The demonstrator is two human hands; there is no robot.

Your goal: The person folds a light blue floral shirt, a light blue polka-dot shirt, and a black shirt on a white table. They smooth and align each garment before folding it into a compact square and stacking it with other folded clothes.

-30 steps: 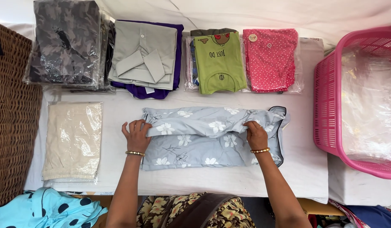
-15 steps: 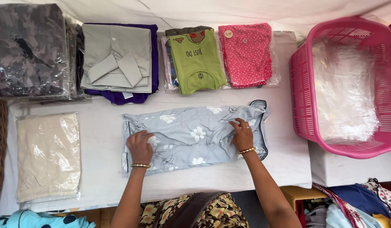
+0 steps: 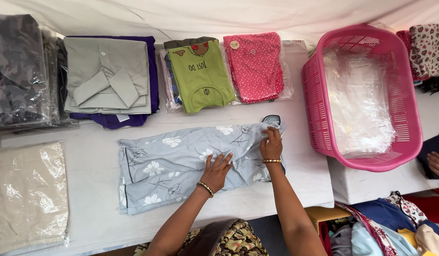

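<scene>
— Right, where are you with that one?

— Midway, I'd say. The pale blue floral garment [image 3: 181, 163] is lying across the middle of the bench [image 3: 86, 142], folded lengthwise into a long band, but the right end is bunched and rumpled, so by my reckoning the fold isn't finished

— And your hands?

— Both flat on the cloth, clamped on nothing. My left hand [image 3: 216, 171] is spread, fingers apart, pressing down near the middle of the band. My right hand [image 3: 271, 146] sits just beside it at the right end, fingers curled over the creased edge near the dark trim; whether I'm pinching the fabric there or only pushing it, I can't tell from this angle

— What's already sorted?

— Along the back of the bench, a row of finished pieces: a grey patterned one in a clear bag [image 3: 20, 71] on the far left, a grey shirt on a purple one [image 3: 108, 78], a green top [image 3: 203, 76] in its sleeve, and a pink dotted piece [image 3: 255, 66] likewise bagged. A cream bagged piece [image 3: 27, 194] lies at the near left

— And the basket?

— The pink basket [image 3: 314, 95] stands to the right, well apart from the garment, with only clear plastic bags [image 3: 357, 104] in it

— So what's left?

— As I judge it, smoothing that right end, folding the band down to the size of the others, and it has no bag on it yet. Someone else's hand [image 3: 437, 163] shows at the far right edge
</scene>
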